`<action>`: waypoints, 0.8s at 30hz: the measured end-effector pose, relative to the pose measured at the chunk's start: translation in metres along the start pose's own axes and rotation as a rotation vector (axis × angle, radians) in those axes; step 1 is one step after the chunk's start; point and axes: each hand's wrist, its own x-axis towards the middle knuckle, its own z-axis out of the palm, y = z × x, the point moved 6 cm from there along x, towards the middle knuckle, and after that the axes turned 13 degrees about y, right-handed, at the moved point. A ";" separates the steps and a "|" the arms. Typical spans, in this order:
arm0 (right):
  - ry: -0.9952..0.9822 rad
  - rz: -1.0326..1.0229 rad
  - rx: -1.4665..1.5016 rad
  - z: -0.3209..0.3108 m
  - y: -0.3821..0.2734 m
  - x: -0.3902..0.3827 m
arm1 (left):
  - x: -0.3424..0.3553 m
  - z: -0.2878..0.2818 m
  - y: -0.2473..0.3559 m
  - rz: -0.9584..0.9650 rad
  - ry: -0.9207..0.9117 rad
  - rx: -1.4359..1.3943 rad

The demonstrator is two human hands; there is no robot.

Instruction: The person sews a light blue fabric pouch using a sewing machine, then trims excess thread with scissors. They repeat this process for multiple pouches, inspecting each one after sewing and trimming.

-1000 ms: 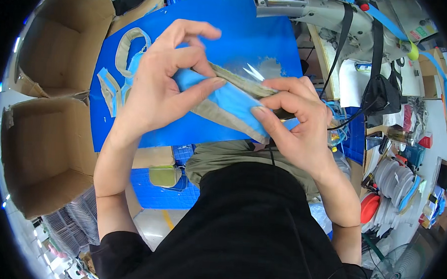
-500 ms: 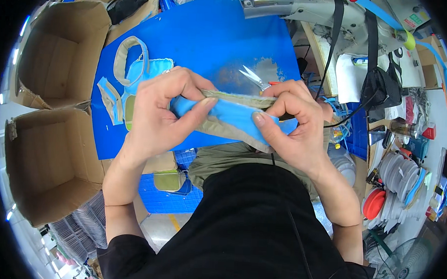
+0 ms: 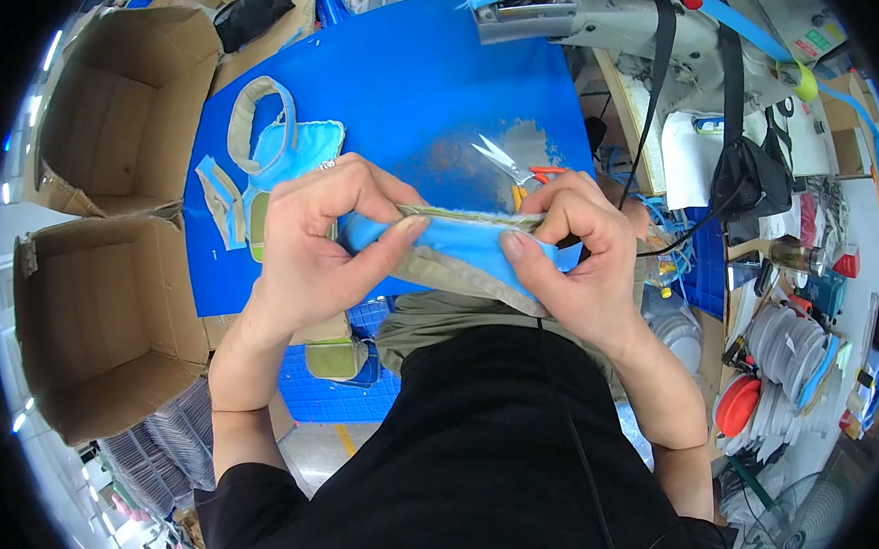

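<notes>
Between my two hands a blue and khaki fabric piece (image 3: 465,240) is stretched in front of me, its raw edge facing up. My left hand (image 3: 328,235) pinches its left end between thumb and fingers. At the other end my right hand (image 3: 582,256) grips the same edge, thumb pressed on the blue side. Scissors (image 3: 506,163) with orange handles lie on the blue table (image 3: 389,86) just beyond my right hand. To the left of my left hand rest a blue fabric piece with a khaki loop (image 3: 257,139) and a small khaki-blue strip (image 3: 221,202).
Two open cardboard boxes (image 3: 104,329) stand at the left. A sewing machine (image 3: 607,27) reaches over the table's far right. Black straps and a pouch (image 3: 753,175) hang at the right, above white spools (image 3: 785,339) and a red one (image 3: 738,403). A fan (image 3: 796,535) stands lower right.
Both hands have come slightly lower in view with the fabric. Its top edge is now pulled straighter and its layers lie closer together. Both hands keep their grip.
</notes>
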 end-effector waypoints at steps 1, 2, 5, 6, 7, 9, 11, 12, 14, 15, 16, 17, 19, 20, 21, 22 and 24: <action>-0.008 -0.021 -0.020 -0.001 -0.002 0.001 | 0.000 0.000 0.001 -0.002 0.001 0.000; -0.015 -0.042 -0.040 0.000 -0.004 0.002 | 0.000 -0.001 0.001 -0.004 0.002 0.000; -0.022 -0.023 -0.024 0.001 -0.004 0.002 | 0.001 -0.003 0.002 -0.022 0.004 -0.003; -0.016 -0.009 -0.006 0.002 -0.004 0.001 | 0.001 -0.003 0.002 -0.029 0.003 -0.004; -0.010 0.005 0.011 0.003 -0.003 0.000 | 0.002 -0.004 0.002 -0.021 -0.002 -0.001; -0.015 0.006 0.006 0.003 -0.005 0.000 | 0.004 -0.005 0.004 -0.002 -0.011 0.008; -0.023 0.025 -0.005 0.002 -0.007 -0.001 | 0.006 -0.006 0.005 -0.026 -0.024 0.029; -0.019 0.054 0.005 0.001 -0.008 0.000 | 0.007 -0.006 0.006 -0.037 -0.030 0.040; 0.016 0.202 0.091 0.001 -0.009 0.001 | 0.014 -0.006 0.006 -0.046 -0.074 0.045; -0.038 0.229 0.097 0.002 -0.009 0.003 | 0.018 -0.007 0.006 -0.049 -0.094 0.049; -0.092 0.256 0.104 0.003 -0.008 0.005 | 0.023 -0.007 0.005 -0.082 -0.120 0.025; -0.147 0.283 0.110 0.003 -0.008 0.008 | 0.027 -0.007 0.003 -0.116 -0.145 0.002; -0.315 0.415 0.191 0.007 -0.010 0.013 | 0.039 -0.006 0.000 -0.147 -0.213 -0.031; -0.386 0.488 0.246 0.010 -0.011 0.015 | 0.047 -0.005 0.000 -0.145 -0.256 -0.037; -0.453 0.563 0.297 0.012 -0.010 0.015 | 0.055 -0.004 -0.001 -0.140 -0.301 -0.046; -0.483 0.599 0.316 0.013 -0.003 0.013 | 0.064 -0.002 -0.001 -0.154 -0.335 -0.068; -0.428 0.709 0.462 0.019 0.002 0.014 | 0.081 0.002 -0.006 -0.130 -0.426 -0.094</action>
